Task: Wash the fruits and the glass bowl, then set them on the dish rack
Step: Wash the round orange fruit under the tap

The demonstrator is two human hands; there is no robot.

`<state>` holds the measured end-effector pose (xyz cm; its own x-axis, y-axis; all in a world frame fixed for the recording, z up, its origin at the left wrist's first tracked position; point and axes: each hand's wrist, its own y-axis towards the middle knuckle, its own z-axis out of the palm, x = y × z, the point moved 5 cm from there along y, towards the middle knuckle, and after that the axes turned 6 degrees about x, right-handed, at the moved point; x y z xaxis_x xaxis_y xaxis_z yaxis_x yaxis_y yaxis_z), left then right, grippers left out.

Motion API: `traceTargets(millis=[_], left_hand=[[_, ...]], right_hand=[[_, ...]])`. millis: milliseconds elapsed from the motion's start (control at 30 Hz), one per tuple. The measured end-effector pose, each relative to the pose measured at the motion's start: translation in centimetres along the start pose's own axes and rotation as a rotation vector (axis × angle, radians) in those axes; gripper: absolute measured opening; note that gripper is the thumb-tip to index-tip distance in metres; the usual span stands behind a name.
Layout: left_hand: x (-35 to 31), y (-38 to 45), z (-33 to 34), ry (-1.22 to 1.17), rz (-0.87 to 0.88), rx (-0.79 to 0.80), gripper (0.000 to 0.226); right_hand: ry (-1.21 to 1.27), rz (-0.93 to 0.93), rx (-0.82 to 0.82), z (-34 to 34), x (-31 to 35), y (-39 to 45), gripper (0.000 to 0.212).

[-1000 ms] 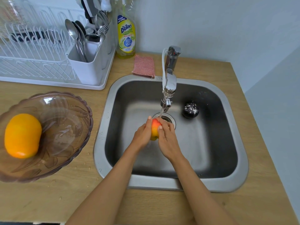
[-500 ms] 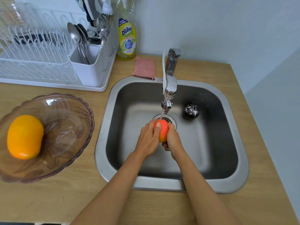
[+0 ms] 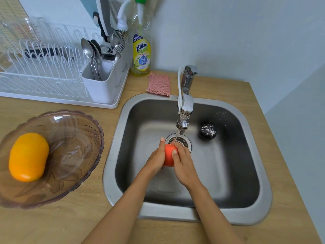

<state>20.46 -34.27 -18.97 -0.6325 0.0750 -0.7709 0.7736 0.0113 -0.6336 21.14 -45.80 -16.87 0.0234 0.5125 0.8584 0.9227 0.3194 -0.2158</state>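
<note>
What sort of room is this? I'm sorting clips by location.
Most likely a home kitchen: a steel sink with a running tap, a white dish rack holding cutlery, and dish soap.

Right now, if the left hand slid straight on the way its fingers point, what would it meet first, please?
Probably the drain strainer just beyond the left hand, then the faucet; depth is unclear.

Head camera, looking steeply down from above

It faces forward over the sink (image 3: 260, 205); both hands meet near frame centre, close below, forearms entering from the bottom edge.
</note>
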Motion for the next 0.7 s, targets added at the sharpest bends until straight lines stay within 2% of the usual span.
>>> traceTargets(millis=[100,200,300,433,500,600,700], left_hand=[[0.0,0.0,0.4,-0.093,-0.040,0.045,0.071],[-0.2,-0.2,0.7,-0.018,0.064,0.001,0.056],[-0.8,-0.9,1.0,0.147,0.240,-0.050,0.043],[-1.5,-1.5,1.4,0.280,0.424,-0.093,0.038],[-1.7,-1.6,1.5,0.307,0.468,-0.116,0.038],[-1.7,-1.5,1.4,0.234,0.441,-0.110,0.041],[-1.1,-0.9,0.9,0.177,0.308,-0.092,0.051]], right_hand=[[-0.050,-0.021,-0.019,-0.2,0.2,-0.1,0.039],[-0.007,0.021,-0.084,-0.4,0.3,-0.2,0.033],[0.135,0.180,-0.139,-0.7,0.0,0.0,0.026],[0.362,0.443,-0.149,-0.8,-0.7,0.4,0.044],[0.470,0.491,-0.113,-0.8,-0.8,0.7,0.048],[0.399,0.418,-0.109,-1.1,-0.6,0.7,0.046],[0.194,0.236,-0.084,-0.9,-0.2,0.5,0.040]])
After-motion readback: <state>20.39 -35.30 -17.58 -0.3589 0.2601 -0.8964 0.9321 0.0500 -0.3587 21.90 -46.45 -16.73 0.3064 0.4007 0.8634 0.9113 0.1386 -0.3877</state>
